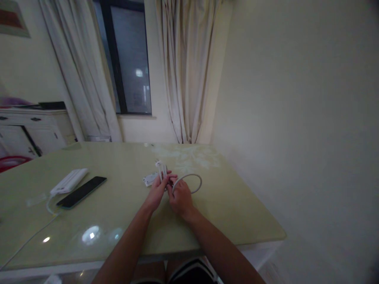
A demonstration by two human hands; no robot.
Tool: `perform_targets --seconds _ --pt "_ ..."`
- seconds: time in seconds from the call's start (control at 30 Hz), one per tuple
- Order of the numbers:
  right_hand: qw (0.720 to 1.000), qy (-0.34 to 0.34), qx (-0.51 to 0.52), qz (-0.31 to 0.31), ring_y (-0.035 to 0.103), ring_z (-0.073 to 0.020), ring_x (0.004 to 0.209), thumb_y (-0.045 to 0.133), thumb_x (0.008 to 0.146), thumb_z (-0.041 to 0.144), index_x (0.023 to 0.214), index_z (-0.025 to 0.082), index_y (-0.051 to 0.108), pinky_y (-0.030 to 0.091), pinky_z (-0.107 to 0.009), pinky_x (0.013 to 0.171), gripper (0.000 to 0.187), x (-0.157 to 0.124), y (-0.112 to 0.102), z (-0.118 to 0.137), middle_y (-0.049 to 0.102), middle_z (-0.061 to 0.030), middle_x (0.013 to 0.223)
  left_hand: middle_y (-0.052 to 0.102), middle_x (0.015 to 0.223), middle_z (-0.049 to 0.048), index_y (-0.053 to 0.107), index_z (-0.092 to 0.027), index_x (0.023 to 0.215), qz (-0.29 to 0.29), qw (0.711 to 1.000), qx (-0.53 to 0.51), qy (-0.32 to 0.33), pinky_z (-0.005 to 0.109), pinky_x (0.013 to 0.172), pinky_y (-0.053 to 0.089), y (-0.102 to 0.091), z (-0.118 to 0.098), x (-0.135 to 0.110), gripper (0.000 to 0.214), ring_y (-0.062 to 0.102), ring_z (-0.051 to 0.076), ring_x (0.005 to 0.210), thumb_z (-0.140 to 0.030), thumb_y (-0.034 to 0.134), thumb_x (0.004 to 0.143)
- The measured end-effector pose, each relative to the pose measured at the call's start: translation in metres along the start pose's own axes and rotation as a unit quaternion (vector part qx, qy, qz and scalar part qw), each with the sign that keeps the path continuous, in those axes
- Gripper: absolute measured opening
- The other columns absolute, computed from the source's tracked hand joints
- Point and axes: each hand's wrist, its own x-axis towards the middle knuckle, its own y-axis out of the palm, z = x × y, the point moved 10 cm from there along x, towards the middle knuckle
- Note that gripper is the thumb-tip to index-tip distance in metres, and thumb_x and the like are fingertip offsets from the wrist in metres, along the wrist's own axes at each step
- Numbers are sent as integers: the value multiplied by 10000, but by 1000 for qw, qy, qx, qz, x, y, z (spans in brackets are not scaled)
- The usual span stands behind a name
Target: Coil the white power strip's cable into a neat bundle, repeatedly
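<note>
My left hand [158,190] grips a bundle of folded white cable [164,170] over the table. A plug [158,162] shows at the far end of the bundle. Close beside it, my right hand [180,196] has its fingers closed on the same cable, and a loop of it [197,176] curves out to the right. Behind my left hand lies a white power strip [150,179], partly hidden by the hand. Both hands nearly touch at the fingertips, so the exact grip there is hard to make out.
On the left of the glossy table [118,221] lie a black phone [81,192] and a white power bank [69,181]. A thin white cord [29,239] runs to the left edge. A bare wall [296,118] borders the right side, with curtains [189,71] behind.
</note>
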Motion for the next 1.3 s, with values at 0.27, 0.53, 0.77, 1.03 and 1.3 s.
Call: perform_targets --seconds 0.27,0.53,0.77,1.03,1.3 --pt "997 68 -8 -36 744 -209 842 375 1074 419 1326 154 524 533 -281 723 395 -8 -2 -18 766 -93 964 502 643 -67 629 -177 1120 -51 997 -45 25 205 560 382 -6 -9 0 578 480 93 580 -636 726 782" --pt "992 13 -92 86 735 -225 723 331 1065 472 1257 160 616 501 -285 644 465 -13 24 -2 777 -124 903 568 707 -30 672 -169 940 -71 997 -32 -18 202 570 422 -10 -1 -2 589 528 99 620 -690 767 682" --pt "973 28 -162 162 702 -214 648 285 1055 534 1120 214 721 453 -284 590 545 -12 35 -10 775 -111 819 636 753 23 708 -152 838 -83 996 -10 -43 216 551 422 -13 -1 -3 664 553 121 635 -797 668 686" --pt "957 30 -182 224 733 -198 747 247 1058 576 1138 243 719 414 -245 625 583 -13 37 -16 788 -88 880 530 627 -7 636 -148 644 -28 997 67 -20 229 536 352 -5 -4 -5 527 458 110 575 -657 751 714" --pt "973 51 -138 181 712 -178 824 271 1052 602 1043 233 713 377 -243 633 576 -9 30 -25 778 -54 953 430 628 -32 438 -186 586 -6 1000 -30 -5 225 550 346 8 -2 -6 583 404 99 582 -677 659 808"
